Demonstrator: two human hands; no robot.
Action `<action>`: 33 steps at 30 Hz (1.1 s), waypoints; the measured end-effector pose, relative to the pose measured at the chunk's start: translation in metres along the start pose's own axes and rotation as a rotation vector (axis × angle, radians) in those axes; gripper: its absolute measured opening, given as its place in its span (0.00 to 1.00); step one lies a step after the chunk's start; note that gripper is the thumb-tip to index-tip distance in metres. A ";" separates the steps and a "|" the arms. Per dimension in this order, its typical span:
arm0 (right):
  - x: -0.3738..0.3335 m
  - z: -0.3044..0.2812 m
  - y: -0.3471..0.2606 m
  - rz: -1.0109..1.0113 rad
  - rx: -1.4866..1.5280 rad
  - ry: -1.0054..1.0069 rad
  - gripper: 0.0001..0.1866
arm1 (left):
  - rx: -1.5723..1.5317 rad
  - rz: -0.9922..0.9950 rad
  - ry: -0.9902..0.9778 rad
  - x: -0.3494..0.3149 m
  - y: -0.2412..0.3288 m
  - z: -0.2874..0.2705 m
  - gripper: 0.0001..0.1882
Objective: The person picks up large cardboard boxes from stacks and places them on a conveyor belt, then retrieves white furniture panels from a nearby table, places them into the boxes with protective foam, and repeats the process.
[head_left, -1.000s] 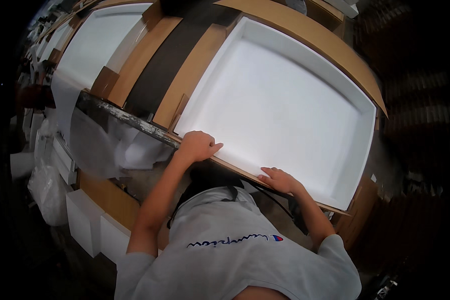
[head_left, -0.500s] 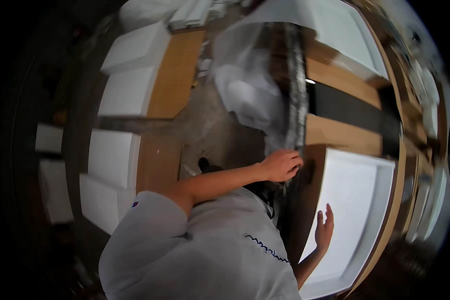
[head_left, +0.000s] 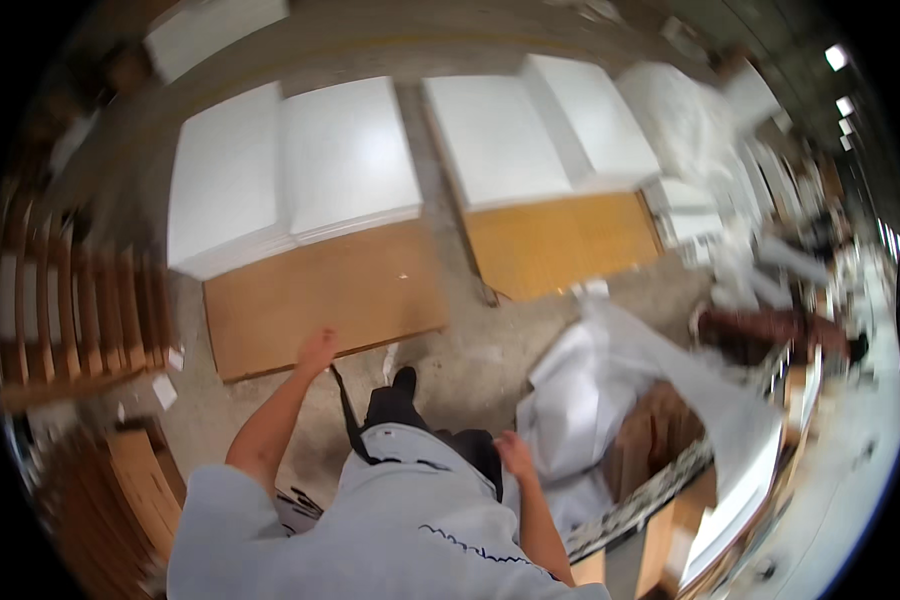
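Note:
My left hand (head_left: 317, 350) is out in front at the near edge of a brown board (head_left: 330, 290), blurred by motion. Whether it touches the board does not show. A black strap (head_left: 348, 412) runs from just under that hand to my waist; I cannot make out if the fingers hold it. Beside my right thigh hangs my right hand (head_left: 513, 455), its fingers smeared. To its right lies a crumpled heap of translucent white sheeting (head_left: 580, 400). Stacks of white panels (head_left: 355, 155) rest on the brown board's far part.
More white panels (head_left: 495, 140) sit on a yellowish-brown board (head_left: 565, 240) farther right. A brown slatted stack (head_left: 90, 300) stands at the left. At the lower right is a long metal-edged frame (head_left: 650, 490). A dark reddish-brown bundle (head_left: 755, 330) lies beyond the sheeting.
My view has swung left, from the white trays on the right to the panel stacks. My left hand has left the metal edge; my right hand has come away from the white tray.

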State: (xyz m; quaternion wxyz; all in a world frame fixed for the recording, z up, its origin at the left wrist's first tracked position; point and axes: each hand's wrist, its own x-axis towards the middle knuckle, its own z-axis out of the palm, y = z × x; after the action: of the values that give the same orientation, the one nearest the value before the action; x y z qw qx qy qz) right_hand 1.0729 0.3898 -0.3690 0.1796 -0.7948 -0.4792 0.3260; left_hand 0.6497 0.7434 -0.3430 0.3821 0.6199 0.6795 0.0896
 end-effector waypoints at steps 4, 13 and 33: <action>0.131 -0.002 -0.215 -0.252 0.013 -0.566 0.22 | 0.110 -0.621 0.236 -0.072 -0.109 -0.053 0.18; 0.459 0.133 -0.293 -0.584 -0.327 -0.832 0.27 | -0.874 -1.177 -0.040 -0.218 -0.098 0.143 0.14; 0.822 0.354 -0.207 -1.119 -0.634 -0.243 0.45 | -1.441 -0.806 0.473 0.429 -0.090 0.274 0.26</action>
State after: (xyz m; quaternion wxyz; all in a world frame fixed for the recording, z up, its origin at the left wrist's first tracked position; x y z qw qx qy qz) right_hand 0.9651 1.2012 -0.7856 0.0237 -0.3972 -0.9104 0.1136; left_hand 0.7789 1.0181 -0.7614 0.5334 -0.0981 0.6869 0.4837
